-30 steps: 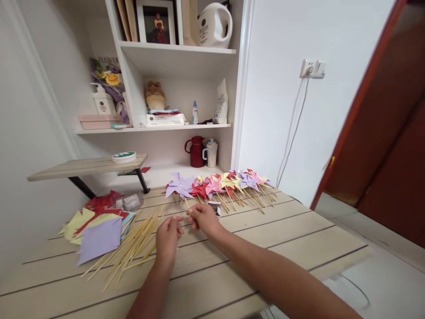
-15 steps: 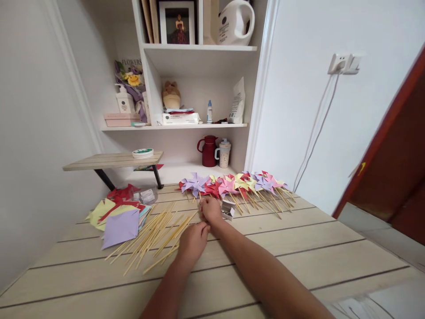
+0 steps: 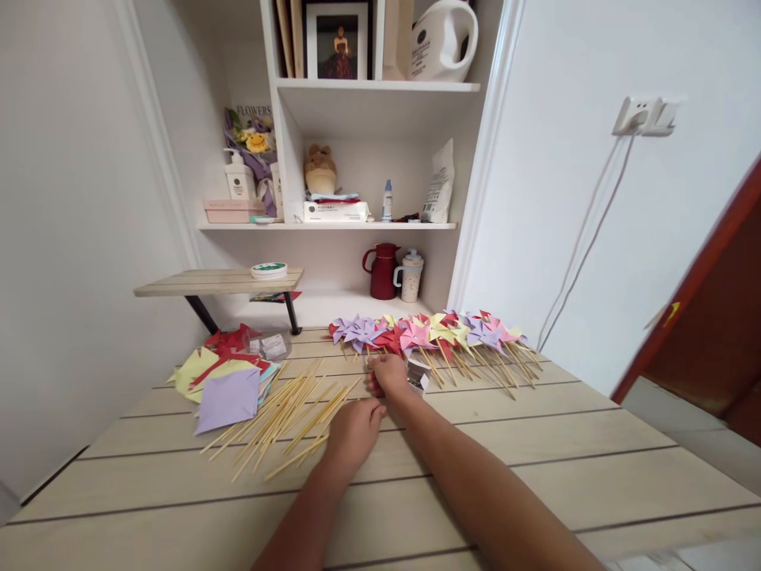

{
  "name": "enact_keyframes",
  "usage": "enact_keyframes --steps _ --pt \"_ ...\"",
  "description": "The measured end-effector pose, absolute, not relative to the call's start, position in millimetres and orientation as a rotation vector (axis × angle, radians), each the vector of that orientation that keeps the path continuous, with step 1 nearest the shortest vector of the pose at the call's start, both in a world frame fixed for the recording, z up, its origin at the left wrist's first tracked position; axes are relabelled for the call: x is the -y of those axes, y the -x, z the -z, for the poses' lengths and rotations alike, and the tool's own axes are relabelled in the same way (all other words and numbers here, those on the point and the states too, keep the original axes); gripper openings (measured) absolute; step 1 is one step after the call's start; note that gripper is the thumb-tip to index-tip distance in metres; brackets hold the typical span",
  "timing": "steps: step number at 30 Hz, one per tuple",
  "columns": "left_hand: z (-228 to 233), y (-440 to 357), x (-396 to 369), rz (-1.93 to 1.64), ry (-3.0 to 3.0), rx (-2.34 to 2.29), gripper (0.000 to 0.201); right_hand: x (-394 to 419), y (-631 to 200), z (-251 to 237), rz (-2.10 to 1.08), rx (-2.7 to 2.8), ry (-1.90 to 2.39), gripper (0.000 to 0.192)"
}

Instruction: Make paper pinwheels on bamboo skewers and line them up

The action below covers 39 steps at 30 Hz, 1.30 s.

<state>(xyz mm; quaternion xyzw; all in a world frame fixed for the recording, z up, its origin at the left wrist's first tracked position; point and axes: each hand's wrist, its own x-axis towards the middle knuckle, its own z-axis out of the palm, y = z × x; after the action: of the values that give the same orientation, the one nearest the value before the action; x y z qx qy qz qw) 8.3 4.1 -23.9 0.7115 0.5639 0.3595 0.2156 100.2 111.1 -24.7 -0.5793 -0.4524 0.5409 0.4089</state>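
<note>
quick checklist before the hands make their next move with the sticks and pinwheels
1. Left hand beside the loose bamboo sticks: ok.
2. Right hand at the near edge of the pinwheel row: ok.
3. Whether either hand grips a stick: cannot tell, fingers hidden.
4. Small box right beside the right hand, within reach: ok.
5. Paper squares stacked left of the sticks: ok.
6. Bare table space in front: ok.

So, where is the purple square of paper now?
In the head view the purple paper lies at the left of the table, on top of the yellow sheets, just left of the wooden sticks.
</note>
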Motion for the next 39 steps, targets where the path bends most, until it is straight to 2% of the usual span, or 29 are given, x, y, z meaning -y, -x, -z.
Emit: enact_keyframes --steps 6,11,23,27,33,34,36,39 --pt "24 -8 -4 -0.955 -2.025 -1.584 0.026 -104 -104 21 -1.290 1.109 1.429 0.032" --pt "24 -8 -5 -0.890 -2.082 -1.624 0.027 -98 -106 22 -1.197 1.113 1.348 0.020" --pt "18 -8 -1 -0.535 -2.220 -1.806 0.033 -56 -103 26 -1.322 1.340 1.074 0.022" --pt "16 -11 3 -0.467 -2.280 -1.766 0.036 -39 -120 25 -1.272 1.438 1.047 0.022" --pt "18 -18 7 -0.500 -2.370 -1.567 0.033 -44 -166 2 -0.817 1.495 1.057 0.016" --pt "19 -19 7 -0.520 -2.381 -1.532 0.032 -48 -174 -2 -0.698 1.491 1.073 0.019" --pt "21 -18 6 -0.541 -2.392 -1.503 0.031 -58 -186 -7 -0.222 1.586 1.217 0.029" --pt "22 -16 5 -0.544 -2.385 -1.531 0.032 -66 -198 -6 0.063 1.710 1.517 0.046"
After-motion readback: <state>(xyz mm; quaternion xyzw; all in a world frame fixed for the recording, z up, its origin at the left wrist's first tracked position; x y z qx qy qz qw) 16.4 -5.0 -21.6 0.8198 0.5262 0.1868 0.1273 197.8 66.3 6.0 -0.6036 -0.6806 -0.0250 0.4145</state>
